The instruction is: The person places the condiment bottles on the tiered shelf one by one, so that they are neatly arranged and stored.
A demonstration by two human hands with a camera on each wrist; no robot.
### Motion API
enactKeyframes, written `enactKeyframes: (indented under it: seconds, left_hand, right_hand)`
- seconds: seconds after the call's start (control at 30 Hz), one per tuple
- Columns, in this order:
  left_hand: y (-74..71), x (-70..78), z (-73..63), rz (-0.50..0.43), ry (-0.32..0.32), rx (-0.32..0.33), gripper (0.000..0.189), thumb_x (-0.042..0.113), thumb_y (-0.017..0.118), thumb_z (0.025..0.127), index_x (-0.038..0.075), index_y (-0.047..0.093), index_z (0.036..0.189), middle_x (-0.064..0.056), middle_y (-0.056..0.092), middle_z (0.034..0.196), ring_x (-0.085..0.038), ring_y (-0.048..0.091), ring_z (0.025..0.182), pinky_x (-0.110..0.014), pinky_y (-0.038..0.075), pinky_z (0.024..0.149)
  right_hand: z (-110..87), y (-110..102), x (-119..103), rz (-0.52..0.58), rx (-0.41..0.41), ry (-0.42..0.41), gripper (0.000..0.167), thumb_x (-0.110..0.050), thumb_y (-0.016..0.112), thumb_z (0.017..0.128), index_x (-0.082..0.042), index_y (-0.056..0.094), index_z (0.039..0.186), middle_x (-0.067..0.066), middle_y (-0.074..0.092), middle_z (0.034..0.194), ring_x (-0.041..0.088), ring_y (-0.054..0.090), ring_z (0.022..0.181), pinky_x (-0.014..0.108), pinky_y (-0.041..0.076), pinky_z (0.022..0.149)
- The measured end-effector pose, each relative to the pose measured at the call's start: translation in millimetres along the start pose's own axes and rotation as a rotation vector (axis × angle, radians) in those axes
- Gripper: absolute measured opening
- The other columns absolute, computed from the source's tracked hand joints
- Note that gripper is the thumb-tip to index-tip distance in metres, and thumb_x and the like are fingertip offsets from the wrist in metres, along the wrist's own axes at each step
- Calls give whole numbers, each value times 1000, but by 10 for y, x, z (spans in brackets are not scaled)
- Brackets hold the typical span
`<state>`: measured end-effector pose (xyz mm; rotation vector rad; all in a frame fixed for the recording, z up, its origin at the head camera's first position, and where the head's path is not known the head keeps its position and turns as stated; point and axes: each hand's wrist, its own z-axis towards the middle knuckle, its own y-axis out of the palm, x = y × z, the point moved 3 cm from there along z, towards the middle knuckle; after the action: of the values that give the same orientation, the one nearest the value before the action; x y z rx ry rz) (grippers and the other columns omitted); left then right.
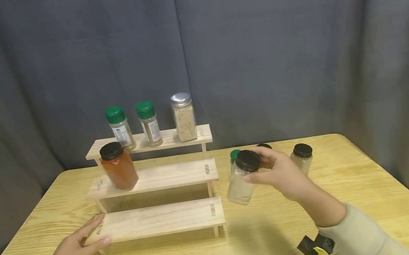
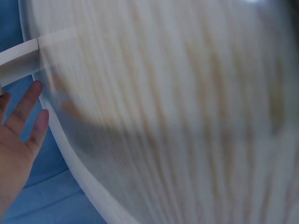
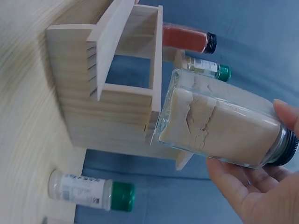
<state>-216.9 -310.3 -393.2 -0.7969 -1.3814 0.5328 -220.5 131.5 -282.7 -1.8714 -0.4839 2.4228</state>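
right hand (image 1: 284, 173) pinches tilted pale-powder jar (image 1: 241, 181) by its lid | left hand (image 1: 75, 247) flat, fingers straight, on rack (image 1: 160, 220) | risk: jar slips, clips rack edge

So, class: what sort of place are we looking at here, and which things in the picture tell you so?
Probably a staged recording set-up, not a real kitchen: a plain grey curtain backs a wooden table, which holds only a stepped wooden spice rack and spice jars. The right hand holds one jar.

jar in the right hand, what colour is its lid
Black. The lid of the jar gripped by the right hand shows best in the head view.
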Motion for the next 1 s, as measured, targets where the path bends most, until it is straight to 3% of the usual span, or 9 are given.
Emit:
enactKeyframes:
  seconds: [0.37,0.6,1.0]
  left_hand:
    - [-15,0,5,18,14,19,69,45,55,80,14,29,136,-20,25,136,-45,29,116,-56,32,86]
    - [2,4,5,-2,33,23,68,43,56,80,13,30,135,-21,25,136,-45,28,117,-56,32,87]
    - [4,21,-9,7,6,21,68,45,55,80,14,30,135,-20,26,136,-44,29,116,-55,33,86]
  right_hand:
    - [242,264,-172,12,-58,-36,51,0,70,67,-4,51,115,11,60,101,20,56,90,33,47,74]
    - [368,400,-218,-17,-51,-19,54,-2,71,67,-6,50,117,10,61,98,20,56,88,33,45,76]
    - [638,693,-237,90,-83,-30,48,-1,70,68,-6,54,113,9,62,95,18,58,86,31,47,76]
